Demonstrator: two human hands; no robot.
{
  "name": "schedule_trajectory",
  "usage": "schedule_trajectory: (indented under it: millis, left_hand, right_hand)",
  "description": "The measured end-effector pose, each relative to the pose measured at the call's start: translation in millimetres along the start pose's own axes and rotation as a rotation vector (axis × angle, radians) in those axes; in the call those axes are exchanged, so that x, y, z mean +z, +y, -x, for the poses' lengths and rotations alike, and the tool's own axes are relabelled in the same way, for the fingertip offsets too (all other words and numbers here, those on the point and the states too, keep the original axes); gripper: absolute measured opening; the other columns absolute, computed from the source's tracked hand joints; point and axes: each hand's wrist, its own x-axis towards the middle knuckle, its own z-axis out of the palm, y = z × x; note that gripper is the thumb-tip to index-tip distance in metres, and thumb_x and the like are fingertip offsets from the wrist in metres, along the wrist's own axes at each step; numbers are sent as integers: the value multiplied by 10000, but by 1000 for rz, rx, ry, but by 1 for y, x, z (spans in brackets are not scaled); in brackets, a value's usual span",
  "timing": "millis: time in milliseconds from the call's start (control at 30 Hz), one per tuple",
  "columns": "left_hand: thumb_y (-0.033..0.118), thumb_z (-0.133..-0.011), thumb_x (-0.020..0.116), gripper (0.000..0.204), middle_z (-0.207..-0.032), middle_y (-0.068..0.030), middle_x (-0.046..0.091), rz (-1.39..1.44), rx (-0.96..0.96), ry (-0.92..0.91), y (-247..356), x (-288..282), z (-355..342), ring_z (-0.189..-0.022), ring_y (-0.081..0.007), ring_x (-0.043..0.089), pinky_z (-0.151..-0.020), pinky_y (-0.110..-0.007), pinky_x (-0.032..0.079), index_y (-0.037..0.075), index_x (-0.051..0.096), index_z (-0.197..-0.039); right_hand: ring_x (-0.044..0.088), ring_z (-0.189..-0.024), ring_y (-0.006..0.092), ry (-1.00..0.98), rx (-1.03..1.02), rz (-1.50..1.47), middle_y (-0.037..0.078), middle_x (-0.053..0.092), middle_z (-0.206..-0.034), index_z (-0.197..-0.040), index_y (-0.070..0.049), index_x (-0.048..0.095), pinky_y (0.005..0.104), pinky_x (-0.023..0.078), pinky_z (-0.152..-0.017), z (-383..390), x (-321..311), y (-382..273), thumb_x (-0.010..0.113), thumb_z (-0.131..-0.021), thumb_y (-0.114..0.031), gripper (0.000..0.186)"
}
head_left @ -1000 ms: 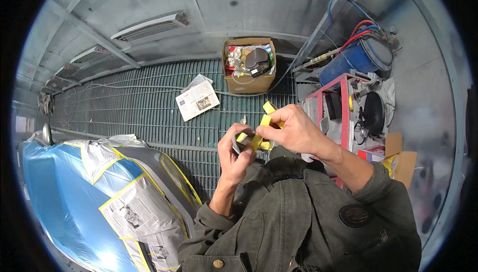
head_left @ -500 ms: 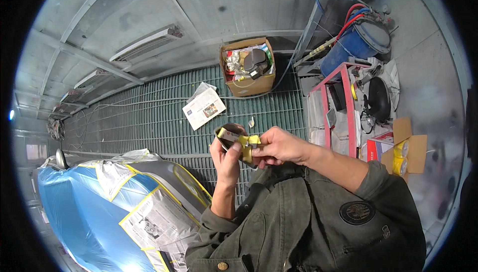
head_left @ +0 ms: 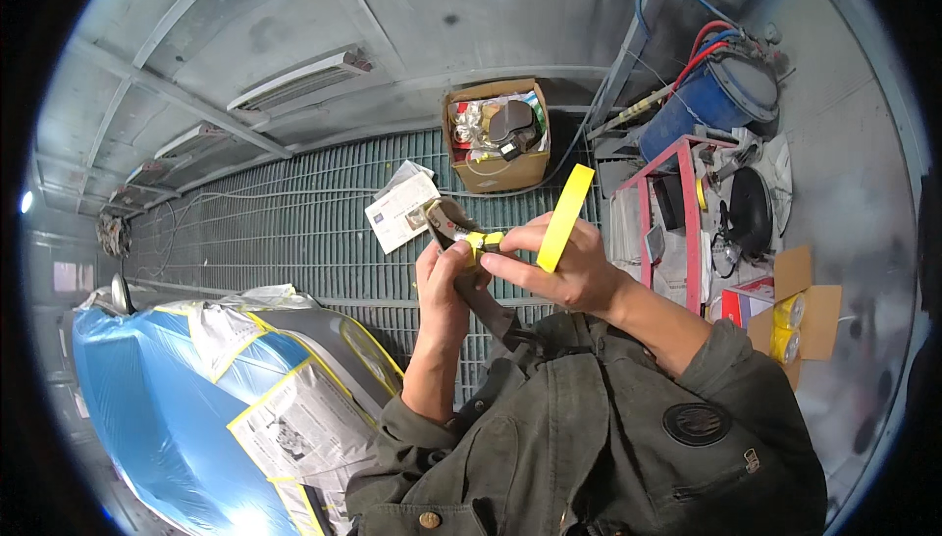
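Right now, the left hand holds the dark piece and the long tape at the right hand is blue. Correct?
Not quite: the long tape at the right hand is yellow, not blue, as the head view shows. The rest stands: the left hand holds the dark piece.

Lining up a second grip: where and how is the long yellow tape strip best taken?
Probably pinch the long yellow tape strip by its free upper end, coming from the far side: that end juts beyond the right hand, which sits at its lower end.
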Motion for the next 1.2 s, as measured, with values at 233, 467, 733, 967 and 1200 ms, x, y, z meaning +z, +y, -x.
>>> schedule_trajectory:
  millis: [233,467,733,967,1200]
  left_hand:
    - [263,-956,572,240,-806,1,582,-62,26,1,-5,2,5,-662,-58,494,-578,-220,383,33,595,-1022]
    - [208,-982,526,168,-772,59,519,-38,46,47,-10,7,15,-629,-13,411,-547,-199,315,50,573,-1019]
    - [249,-966,509,265,-780,44,524,-92,69,22,-19,9,21,-638,-36,421,-561,-204,324,26,577,-1092]
    - [359,-923,508,374,-785,13,526,-124,63,-5,-23,9,26,-645,-75,449,-564,-243,356,25,575,-1078]
    - [277,-955,503,352,-780,37,506,-77,88,-35,-24,6,27,-649,-48,421,-574,-217,327,15,555,-1185]
  right_hand:
    - [619,-834,178,28,41,-66,7,630,-964,-944,-119,717,307,536,-635,-14,-1,-5,798,-722,-105,237]
    - [639,-735,178,89,479,-336,33,671,-893,-996,-72,640,303,529,-635,-21,7,-33,799,-748,-44,296]
    - [586,-739,77,69,952,-659,15,623,-821,-995,-22,598,245,481,-654,-16,14,-35,743,-799,-63,248]
    - [587,-762,79,108,1082,-795,23,621,-825,-971,-31,638,253,482,-651,-12,10,-30,737,-826,-87,184]
    - [641,-843,272,-117,379,-84,77,669,-933,-983,-67,742,365,530,-705,-9,-16,-38,823,-728,-101,270]
